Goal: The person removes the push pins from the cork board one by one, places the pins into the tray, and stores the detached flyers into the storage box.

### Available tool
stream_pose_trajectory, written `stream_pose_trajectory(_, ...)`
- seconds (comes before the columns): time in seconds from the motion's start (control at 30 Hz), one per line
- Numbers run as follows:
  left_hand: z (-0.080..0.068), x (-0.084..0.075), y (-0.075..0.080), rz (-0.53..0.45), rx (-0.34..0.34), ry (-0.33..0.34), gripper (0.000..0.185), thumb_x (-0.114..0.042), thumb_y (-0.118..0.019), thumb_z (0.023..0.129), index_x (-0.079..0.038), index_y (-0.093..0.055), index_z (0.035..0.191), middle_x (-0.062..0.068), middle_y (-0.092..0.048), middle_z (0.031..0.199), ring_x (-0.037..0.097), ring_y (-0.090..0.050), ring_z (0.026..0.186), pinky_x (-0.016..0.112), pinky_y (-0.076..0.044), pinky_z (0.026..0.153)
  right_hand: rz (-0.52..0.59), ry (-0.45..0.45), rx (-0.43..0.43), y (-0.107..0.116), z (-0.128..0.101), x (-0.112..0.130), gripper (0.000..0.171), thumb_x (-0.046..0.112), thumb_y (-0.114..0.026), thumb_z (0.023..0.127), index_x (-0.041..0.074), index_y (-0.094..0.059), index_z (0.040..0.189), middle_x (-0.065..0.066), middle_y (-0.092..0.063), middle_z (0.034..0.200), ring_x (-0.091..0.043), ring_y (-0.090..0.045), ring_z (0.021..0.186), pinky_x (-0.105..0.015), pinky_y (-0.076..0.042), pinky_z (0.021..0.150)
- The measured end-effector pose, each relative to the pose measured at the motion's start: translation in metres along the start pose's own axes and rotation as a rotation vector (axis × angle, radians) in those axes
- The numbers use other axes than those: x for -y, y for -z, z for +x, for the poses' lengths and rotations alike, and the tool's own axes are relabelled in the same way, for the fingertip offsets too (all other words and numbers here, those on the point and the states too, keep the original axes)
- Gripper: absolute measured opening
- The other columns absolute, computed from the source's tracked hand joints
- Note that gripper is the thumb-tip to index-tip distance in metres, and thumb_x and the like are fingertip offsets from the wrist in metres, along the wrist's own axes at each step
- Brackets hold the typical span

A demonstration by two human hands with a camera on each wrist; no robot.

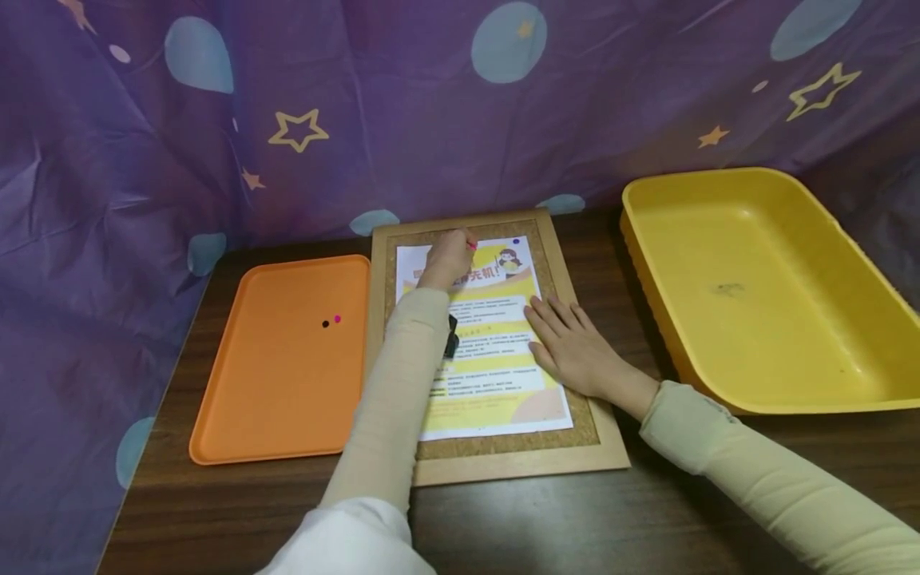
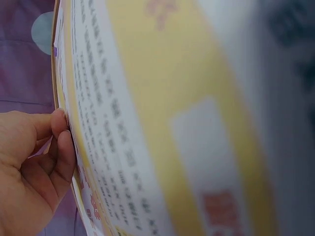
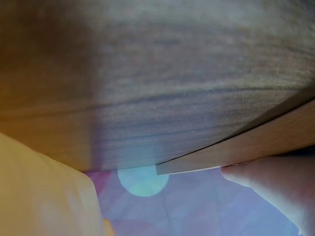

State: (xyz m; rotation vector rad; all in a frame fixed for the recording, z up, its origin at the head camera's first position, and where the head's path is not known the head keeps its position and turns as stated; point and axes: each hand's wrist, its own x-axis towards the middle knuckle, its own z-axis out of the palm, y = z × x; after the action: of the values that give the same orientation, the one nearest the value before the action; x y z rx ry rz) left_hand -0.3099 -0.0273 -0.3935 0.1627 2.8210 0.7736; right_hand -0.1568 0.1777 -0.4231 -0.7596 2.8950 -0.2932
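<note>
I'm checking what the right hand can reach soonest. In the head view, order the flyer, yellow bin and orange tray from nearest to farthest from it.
1. Flyer: under the right hand.
2. Yellow bin: to its right.
3. Orange tray: far left, beyond the corkboard.

Flat rectangular orange plastic tray [image 1: 280,359], left of the left hand [image 1: 447,259]: plain, one black and one pink dot. Deep yellow plastic bin [image 1: 762,279], right of the right hand [image 1: 571,343]: plain yellow. Under both hands, yellow-and-white printed paper sheet [image 1: 496,351] on tan cork board, light wooden frame [image 1: 517,463]. Behind: purple cloth [image 1: 144,144], pale blue blobs, yellow stars.
</note>
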Motion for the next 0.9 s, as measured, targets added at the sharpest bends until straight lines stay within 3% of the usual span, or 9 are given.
stream_pose_trajectory(0.2, -0.006, -0.001, 0.002, -0.044, 0.004, -0.001, 0.027, -0.011, -0.045, 0.099, -0.012, -0.060, 0.121, 0.007, -0.066, 0.115, 0.022, -0.061, 0.105, 0.035, -0.049, 0.092, -0.002, 0.003, 0.002, -0.001, 0.000, 0.000, 0.058, 0.033, -0.034, 0.103, 0.006, -0.018, 0.153, -0.014, -0.014, 0.161, -0.036, -0.010, 0.148, -0.056, -0.007, 0.119)
stream_pose_trajectory(0.5, -0.013, -0.003, 0.004, -0.060, -0.026, -0.015, 0.026, -0.013, -0.044, 0.100, -0.011, -0.061, 0.120, 0.007, -0.068, 0.102, 0.017, -0.062, 0.083, 0.033, -0.049, 0.085, -0.003, -0.002, -0.002, -0.001, 0.000, -0.001, 0.058, 0.033, -0.033, 0.103, 0.007, -0.018, 0.153, -0.013, -0.014, 0.161, -0.036, -0.011, 0.148, -0.057, -0.008, 0.119)
stream_pose_trajectory(0.73, -0.013, -0.002, 0.004, -0.100, -0.028, -0.016, 0.026, -0.013, -0.045, 0.100, -0.010, -0.062, 0.119, 0.007, -0.067, 0.107, 0.017, -0.061, 0.082, 0.032, -0.049, 0.086, -0.006, -0.001, -0.004, -0.001, -0.001, -0.001, 0.058, 0.032, -0.034, 0.103, 0.006, -0.019, 0.153, -0.014, -0.015, 0.161, -0.036, -0.011, 0.148, -0.057, -0.008, 0.119)
stream_pose_trajectory(0.9, -0.014, 0.001, 0.003, -0.139, -0.016, -0.026, 0.026, -0.014, -0.045, 0.099, -0.009, -0.061, 0.120, 0.007, -0.066, 0.108, 0.010, -0.056, 0.068, 0.029, -0.048, 0.079, -0.003, 0.000, 0.000, -0.001, 0.000, 0.000, 0.058, 0.032, -0.034, 0.103, 0.006, -0.019, 0.152, -0.014, -0.015, 0.160, -0.036, -0.011, 0.148, -0.057, -0.008, 0.119)
